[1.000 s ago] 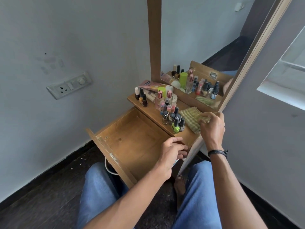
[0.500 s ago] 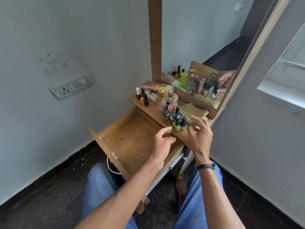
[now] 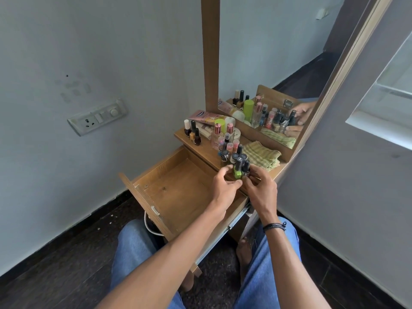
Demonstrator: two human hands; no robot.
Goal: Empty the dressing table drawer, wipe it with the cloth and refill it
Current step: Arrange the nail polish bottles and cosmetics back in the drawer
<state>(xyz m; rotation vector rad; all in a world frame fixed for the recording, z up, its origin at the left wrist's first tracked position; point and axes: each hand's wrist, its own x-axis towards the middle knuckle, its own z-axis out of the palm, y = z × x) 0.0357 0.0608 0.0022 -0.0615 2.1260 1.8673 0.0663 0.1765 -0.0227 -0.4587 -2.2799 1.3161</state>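
The wooden drawer (image 3: 178,188) stands pulled out with nothing lying in it. On the dressing table top (image 3: 201,149) stands a cluster of nail polish bottles (image 3: 227,150). At its front edge my left hand (image 3: 224,189) pinches a green nail polish bottle (image 3: 237,173) between thumb and fingers. My right hand (image 3: 260,191) closes round the dark bottle (image 3: 246,168) beside it. The green-striped cloth (image 3: 262,156) lies folded on the top, just behind my right hand.
A mirror (image 3: 278,63) rises behind the table and reflects the bottles. More bottles (image 3: 193,132), a pink tube (image 3: 207,117) and a round jar (image 3: 236,133) stand at the back left. A switch plate (image 3: 97,117) is on the left wall. A white cable (image 3: 151,228) hangs under the drawer; my knees are below.
My right hand left the cloth and came forward to the front bottles. My left hand rose from the drawer's edge to the green bottle. Both hands now close on bottles.
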